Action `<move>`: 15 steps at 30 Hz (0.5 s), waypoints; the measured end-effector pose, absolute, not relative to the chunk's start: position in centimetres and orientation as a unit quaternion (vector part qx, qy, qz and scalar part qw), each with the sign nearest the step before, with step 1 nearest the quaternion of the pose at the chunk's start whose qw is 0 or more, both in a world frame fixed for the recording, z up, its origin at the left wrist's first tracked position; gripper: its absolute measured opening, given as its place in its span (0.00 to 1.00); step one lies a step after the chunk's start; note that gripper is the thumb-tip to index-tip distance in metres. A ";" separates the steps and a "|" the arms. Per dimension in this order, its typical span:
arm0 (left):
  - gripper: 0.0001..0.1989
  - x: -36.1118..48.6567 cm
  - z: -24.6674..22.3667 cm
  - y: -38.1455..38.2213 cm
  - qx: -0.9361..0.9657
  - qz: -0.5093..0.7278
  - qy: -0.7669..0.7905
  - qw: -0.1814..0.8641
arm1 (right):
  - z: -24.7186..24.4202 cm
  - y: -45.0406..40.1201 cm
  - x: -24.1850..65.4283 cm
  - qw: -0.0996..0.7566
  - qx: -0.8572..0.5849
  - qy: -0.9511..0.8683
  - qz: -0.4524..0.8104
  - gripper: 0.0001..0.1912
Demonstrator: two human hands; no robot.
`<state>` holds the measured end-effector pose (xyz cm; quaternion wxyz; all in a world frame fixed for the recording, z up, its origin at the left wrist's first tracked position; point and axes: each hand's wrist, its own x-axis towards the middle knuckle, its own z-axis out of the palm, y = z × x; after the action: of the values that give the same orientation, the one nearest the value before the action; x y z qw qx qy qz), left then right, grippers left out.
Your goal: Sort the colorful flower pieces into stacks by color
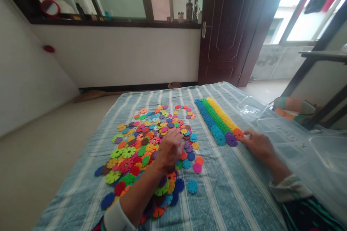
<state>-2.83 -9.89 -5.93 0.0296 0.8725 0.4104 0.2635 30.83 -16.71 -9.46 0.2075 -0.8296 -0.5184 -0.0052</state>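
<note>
A wide heap of colorful plastic notched discs (127, 151) is spread over the bed-like surface. My left hand (170, 148) reaches down into the heap, its fingers bent together; whatever is under the fingertips is hidden. To the right, overlapping discs lie in three long slanting rows: a blue row (206, 117), a green row (217, 117) and a yellow row (221, 113). A purple disc (231, 139) ends the green row, and an orange disc (238, 134) ends the yellow one. My right hand (257, 144) pinches the edge of the orange disc.
A striped blue-grey cloth (217, 195) covers the surface. Clear plastic boxes (284, 133) stand along its right side. One light blue disc (192, 186) lies apart in front of the heap. Beyond are a dark door (227, 25) and a window ledge holding a thermos flask (189, 9).
</note>
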 end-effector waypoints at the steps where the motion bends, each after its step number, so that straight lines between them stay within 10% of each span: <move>1: 0.11 -3.1 -6.0 -9.4 0.869 0.239 0.432 0.020 | -9.5 -16.7 30.9 0.212 -0.827 -0.520 -0.012 0.15; 15: 0.11 -5.9 -4.5 -9.0 0.804 0.109 0.582 -0.062 | -8.5 -17.9 27.8 0.350 -0.761 -0.538 -0.094 0.19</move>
<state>-5.90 -8.96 -4.53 -0.0618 0.8038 0.5816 0.1086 27.83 -17.90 -8.55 0.3503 -0.7608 -0.5383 -0.0940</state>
